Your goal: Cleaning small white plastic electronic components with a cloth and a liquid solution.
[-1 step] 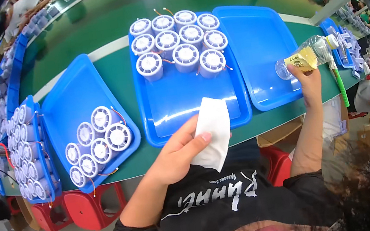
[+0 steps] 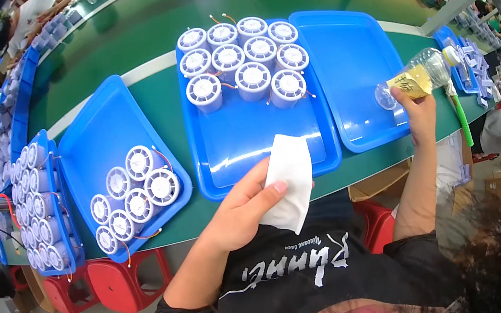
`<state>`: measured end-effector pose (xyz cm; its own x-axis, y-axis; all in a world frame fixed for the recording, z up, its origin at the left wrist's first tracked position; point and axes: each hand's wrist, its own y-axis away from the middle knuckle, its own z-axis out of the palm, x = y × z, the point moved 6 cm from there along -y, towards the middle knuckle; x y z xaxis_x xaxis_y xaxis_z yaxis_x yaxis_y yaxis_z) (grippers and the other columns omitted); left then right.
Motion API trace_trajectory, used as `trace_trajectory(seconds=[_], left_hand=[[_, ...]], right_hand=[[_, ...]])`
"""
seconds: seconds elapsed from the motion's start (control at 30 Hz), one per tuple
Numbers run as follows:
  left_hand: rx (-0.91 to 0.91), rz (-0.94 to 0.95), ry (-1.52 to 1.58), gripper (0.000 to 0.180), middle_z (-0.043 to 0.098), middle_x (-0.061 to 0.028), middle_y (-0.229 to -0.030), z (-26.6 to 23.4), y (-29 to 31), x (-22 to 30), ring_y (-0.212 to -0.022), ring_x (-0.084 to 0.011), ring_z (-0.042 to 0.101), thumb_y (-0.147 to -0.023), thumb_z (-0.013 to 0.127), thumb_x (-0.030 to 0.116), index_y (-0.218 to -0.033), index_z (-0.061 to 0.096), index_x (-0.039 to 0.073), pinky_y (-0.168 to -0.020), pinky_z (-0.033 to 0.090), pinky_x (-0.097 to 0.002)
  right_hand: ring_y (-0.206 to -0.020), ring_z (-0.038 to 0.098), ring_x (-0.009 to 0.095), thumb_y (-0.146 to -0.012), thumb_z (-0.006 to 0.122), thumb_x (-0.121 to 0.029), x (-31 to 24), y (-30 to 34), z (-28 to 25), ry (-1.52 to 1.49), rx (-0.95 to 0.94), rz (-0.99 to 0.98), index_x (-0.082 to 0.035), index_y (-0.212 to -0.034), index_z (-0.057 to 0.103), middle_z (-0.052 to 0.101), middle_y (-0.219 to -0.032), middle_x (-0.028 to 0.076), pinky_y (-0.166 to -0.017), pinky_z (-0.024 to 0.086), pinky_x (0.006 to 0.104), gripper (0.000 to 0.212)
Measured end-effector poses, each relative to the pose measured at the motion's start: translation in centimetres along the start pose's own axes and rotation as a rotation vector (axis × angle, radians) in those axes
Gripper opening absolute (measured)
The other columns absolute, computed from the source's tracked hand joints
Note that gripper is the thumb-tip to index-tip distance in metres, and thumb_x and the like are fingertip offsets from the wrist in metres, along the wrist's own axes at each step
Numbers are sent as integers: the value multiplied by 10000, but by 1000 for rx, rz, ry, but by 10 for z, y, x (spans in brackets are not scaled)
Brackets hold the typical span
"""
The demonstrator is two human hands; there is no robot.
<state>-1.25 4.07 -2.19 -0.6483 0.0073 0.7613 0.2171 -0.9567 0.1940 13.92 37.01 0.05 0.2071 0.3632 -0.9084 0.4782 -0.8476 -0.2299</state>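
Observation:
My left hand [image 2: 247, 212] pinches a folded white cloth [image 2: 292, 176] between thumb and fingers, in front of the middle blue tray [image 2: 249, 150]. In my right hand [image 2: 420, 111] is a clear plastic bottle [image 2: 438, 67] with a yellow label and a yellow cap. The bottle lies tilted nearly on its side, its cap pointing right, over the right edge of another blue tray [image 2: 354, 70] that holds nothing. Several white cylindrical motors [image 2: 253, 79] with thin wires stand upright at the far end of the middle tray.
At the left, a tilted blue tray [image 2: 100, 127] holds several more white motors [image 2: 138, 203]. Beside it stands a packed tray [image 2: 70, 248]. A green tool handle [image 2: 462, 118] hangs at the table's right edge. Red stools [image 2: 128, 281] stand below, and other people work at the far sides.

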Motion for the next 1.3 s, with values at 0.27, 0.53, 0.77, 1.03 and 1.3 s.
trace_trajectory(seconds=[0.27,0.53,0.77,1.03,1.3], left_hand=[[-12,-35,16,474,595,-121,-1222,2,0,4,-1107,-184,580,-998,476,163,-1419,351,-18,-934,459,-314],[-29,-53,-13,478,597,-142,-1221,8,-9,5,-1104,-200,589,-988,467,129,-1426,343,-17,-929,465,-319],[-34,-73,-33,495,550,-77,-1261,7,8,7,-1136,-139,529,-999,458,104,-1456,308,-14,-945,431,-281],[-384,117,-846,668,656,-180,-943,58,16,31,-740,-413,611,-892,556,103,-1486,295,260,-635,503,-457],[624,373,-1556,575,623,-83,-853,-3,72,104,-796,-215,630,-748,746,103,-1296,576,133,-707,514,-338]], right_hand=[[-946,608,145,-824,780,-178,31,-20,-124,8,519,-172,11,-1186,545,627,-1128,84,-849,476,278,471],[-1123,545,188,-793,808,-284,77,-15,-121,137,353,44,20,-1326,422,565,-1235,106,-990,388,298,725],[-826,573,115,-903,669,-349,-21,45,-89,377,24,134,36,-1056,628,630,-924,67,-735,469,253,415],[-1022,653,305,-762,801,-279,-126,149,122,-211,-1397,-304,35,-1233,561,650,-1126,187,-868,505,361,615],[-1029,642,236,-1005,436,-417,-108,158,151,-557,-1148,410,54,-1200,596,653,-1133,171,-921,483,339,534]])
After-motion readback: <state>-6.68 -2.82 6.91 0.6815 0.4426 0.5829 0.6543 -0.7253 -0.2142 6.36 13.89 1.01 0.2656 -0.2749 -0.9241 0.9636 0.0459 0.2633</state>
